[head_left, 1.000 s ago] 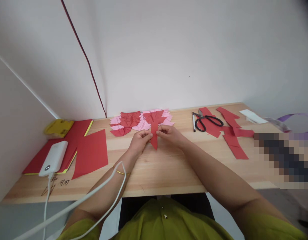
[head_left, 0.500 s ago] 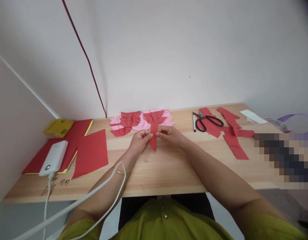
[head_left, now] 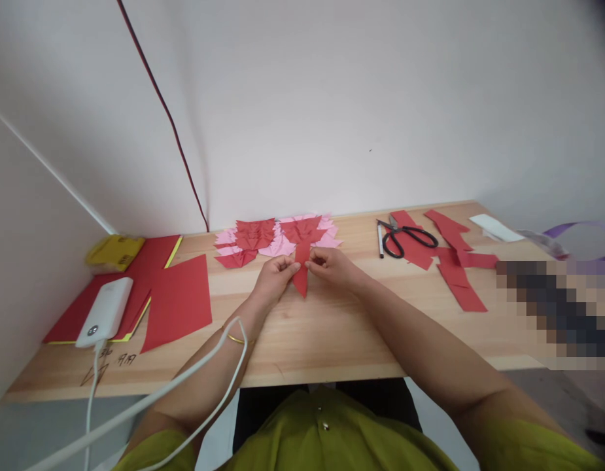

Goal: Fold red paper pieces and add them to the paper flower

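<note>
A narrow red paper piece (head_left: 301,278) with a pointed lower end is held upright between my two hands. My left hand (head_left: 276,275) pinches its left edge between thumb and fingertips. On its right edge, my right hand (head_left: 331,267) pinches with thumb and forefinger. Just beyond lie folded pink and red papers (head_left: 256,233) with jagged edges, near the wall. The top of the held piece overlaps a red folded paper (head_left: 302,229).
At left are a large red sheet (head_left: 179,304), a white power bank (head_left: 106,312) with a cable crossing my left forearm, and a yellow packet (head_left: 116,252). At right lie black-handled scissors (head_left: 403,235), a pen (head_left: 380,241), red paper scraps (head_left: 462,288) and a white strip (head_left: 496,227).
</note>
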A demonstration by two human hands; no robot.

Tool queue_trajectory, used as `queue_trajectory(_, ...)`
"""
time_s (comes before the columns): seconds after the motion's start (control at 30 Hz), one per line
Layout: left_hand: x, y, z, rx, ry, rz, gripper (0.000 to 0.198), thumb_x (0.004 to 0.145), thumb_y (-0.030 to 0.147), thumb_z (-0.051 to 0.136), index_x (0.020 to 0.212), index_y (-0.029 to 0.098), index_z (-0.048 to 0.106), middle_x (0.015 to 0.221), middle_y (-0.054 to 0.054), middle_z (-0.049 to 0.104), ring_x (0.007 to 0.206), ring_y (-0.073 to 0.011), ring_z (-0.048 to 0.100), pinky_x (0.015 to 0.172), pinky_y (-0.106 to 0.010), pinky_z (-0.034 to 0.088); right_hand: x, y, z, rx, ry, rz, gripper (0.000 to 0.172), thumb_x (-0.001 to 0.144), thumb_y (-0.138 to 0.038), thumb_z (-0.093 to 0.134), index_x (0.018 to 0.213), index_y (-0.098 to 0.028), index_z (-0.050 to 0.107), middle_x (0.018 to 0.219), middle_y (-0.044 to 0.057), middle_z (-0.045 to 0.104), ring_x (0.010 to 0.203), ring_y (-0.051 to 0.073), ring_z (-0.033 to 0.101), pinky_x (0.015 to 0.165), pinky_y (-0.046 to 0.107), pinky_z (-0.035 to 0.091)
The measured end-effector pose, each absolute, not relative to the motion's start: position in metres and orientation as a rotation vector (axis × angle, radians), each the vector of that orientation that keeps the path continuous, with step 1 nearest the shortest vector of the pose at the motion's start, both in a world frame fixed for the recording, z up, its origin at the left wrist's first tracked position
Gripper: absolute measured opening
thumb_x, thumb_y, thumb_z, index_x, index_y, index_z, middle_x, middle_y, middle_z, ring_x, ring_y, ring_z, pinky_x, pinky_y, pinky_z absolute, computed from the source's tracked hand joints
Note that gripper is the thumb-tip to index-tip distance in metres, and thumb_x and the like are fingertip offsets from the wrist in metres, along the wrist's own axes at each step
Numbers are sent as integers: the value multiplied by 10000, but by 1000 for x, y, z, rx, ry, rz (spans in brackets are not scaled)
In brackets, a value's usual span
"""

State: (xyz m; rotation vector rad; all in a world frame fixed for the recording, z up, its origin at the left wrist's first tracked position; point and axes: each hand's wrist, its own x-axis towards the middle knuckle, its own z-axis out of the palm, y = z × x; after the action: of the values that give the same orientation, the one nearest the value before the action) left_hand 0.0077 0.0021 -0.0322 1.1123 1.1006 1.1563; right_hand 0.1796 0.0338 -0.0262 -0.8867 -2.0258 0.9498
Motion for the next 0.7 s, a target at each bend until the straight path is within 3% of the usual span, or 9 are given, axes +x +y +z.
queue_trajectory(0.4, 2, 5, -39, 1323, 1130, 1138, 216, 725, 340, 643, 725, 132, 582, 657, 19, 565, 592, -90, 491, 596, -214, 384, 177, 23, -20, -914, -2088, 947, 199, 835, -307, 472, 716, -158, 526, 669, -10, 499, 611, 100, 429, 564, 216, 332)
queue_trajectory(0.7, 4, 4, -39, 1387, 1144, 1126, 219, 748, 356, 610, 774, 140, 587, 734, -3, 597, 669, -115, 520, 651, -234, 410, 176, 24, -19, -906, -2129, 923, 226, 843, -313, 449, 673, -166, 468, 655, -14, 478, 600, 98, 414, 557, 216, 323)
